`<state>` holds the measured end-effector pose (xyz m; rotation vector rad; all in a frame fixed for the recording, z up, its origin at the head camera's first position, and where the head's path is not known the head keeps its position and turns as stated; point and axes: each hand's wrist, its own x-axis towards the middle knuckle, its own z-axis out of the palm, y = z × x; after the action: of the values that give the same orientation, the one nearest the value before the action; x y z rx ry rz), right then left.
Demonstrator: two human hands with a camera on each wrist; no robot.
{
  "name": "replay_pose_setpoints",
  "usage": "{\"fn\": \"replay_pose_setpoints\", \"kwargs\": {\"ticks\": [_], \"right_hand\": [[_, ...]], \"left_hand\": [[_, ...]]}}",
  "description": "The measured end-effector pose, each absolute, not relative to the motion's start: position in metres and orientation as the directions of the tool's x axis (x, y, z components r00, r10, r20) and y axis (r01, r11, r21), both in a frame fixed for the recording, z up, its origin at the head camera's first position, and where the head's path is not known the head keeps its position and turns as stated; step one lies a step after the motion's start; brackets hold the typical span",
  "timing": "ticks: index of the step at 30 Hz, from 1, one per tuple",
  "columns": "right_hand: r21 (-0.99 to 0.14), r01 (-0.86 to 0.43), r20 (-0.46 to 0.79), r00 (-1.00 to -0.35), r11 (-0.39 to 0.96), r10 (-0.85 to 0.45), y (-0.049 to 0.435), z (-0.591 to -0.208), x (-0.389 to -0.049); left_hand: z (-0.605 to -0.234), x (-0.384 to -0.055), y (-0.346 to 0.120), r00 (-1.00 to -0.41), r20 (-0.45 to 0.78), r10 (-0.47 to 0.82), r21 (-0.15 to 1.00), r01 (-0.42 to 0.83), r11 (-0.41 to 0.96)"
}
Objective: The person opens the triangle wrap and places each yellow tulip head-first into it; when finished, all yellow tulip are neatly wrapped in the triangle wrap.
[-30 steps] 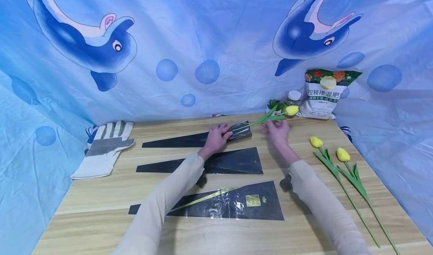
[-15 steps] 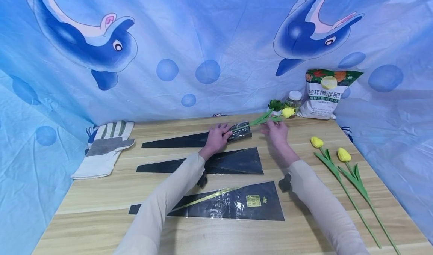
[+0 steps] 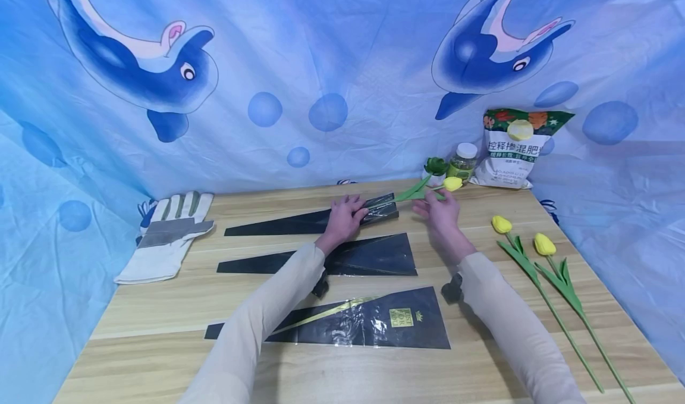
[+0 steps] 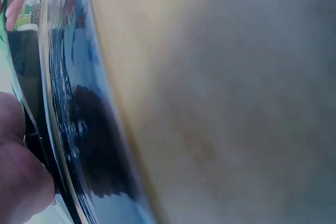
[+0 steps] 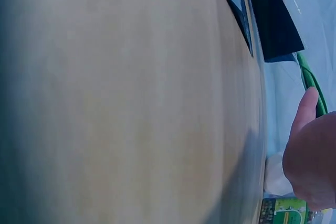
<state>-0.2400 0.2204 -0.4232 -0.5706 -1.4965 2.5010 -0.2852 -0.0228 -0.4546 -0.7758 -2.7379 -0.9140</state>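
A yellow tulip with green leaves lies with its stem inside the mouth of the farthest black flower sleeve. My left hand holds that sleeve near its wide end, thumb towards the mouth. In the left wrist view, the thumb is beside the shiny film. Just past the mouth, my right hand pinches the tulip below its bloom. The right wrist view shows a finger against the green stem and leaf. The stem's lower end is hidden in the sleeve.
Two more black sleeves, the middle one and the nearest one, lie flat. Two yellow tulips rest at right. Behind stand a small potted plant, a lidded jar and a fertilizer bag. Work gloves lie left.
The tulip has slid left and slightly down, its stem further into the sleeve, with my right hand pinching it. My left hand has stayed nearly still on the sleeve.
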Motion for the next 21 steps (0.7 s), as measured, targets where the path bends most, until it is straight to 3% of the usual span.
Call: {"fn": "replay_pose_setpoints", "kwargs": {"ticks": [21], "right_hand": [[-0.904,0.113,-0.248,-0.924,-0.412,0.291,0.199,-0.423,-0.239]], "left_hand": [[-0.450,-0.281,-0.018,-0.863,0.304,0.405,0.524,0.506,0.685]]}}
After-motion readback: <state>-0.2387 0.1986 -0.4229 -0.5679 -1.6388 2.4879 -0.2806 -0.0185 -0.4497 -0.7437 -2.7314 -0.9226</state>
